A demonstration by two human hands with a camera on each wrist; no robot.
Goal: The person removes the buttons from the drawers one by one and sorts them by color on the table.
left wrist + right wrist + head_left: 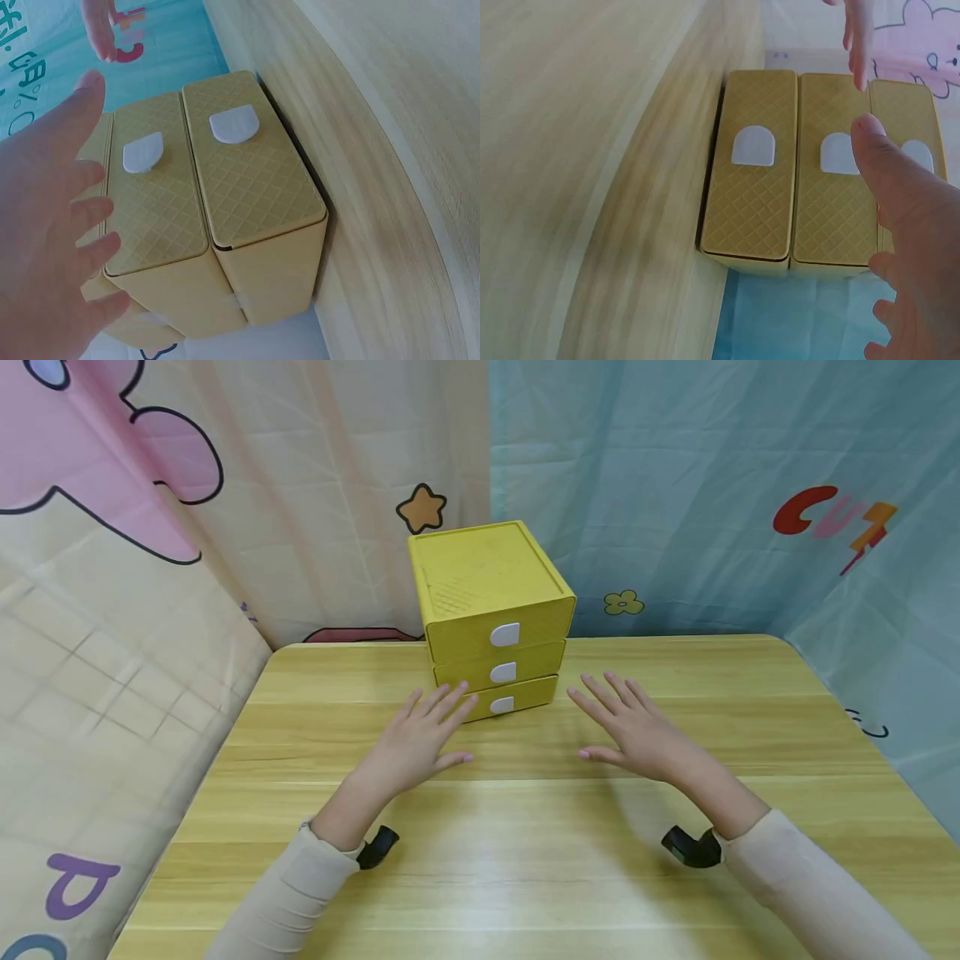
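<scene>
A yellow drawer box [491, 572] with three stacked drawers stands at the back of the table, each drawer front carrying a white tab handle [505, 634]. All three drawers are closed. My left hand [412, 743] is held in front of the box's left side with fingers spread, overlapping the bottom drawer in the head view. To the right of the box, my right hand [637, 735] is likewise spread, palm down, holding nothing. In the left wrist view the drawer fronts [255, 172] show a diamond-patterned surface beside the left fingers. The right wrist view shows the right thumb overlapping the middle drawer front [832, 217].
The light wooden table [495, 860] spreads out before the box. Behind it hangs a printed curtain [675, 485], blue on the right and cream on the left. A black wrist camera [378, 847] sits at the left cuff, another black camera [693, 847] at the right.
</scene>
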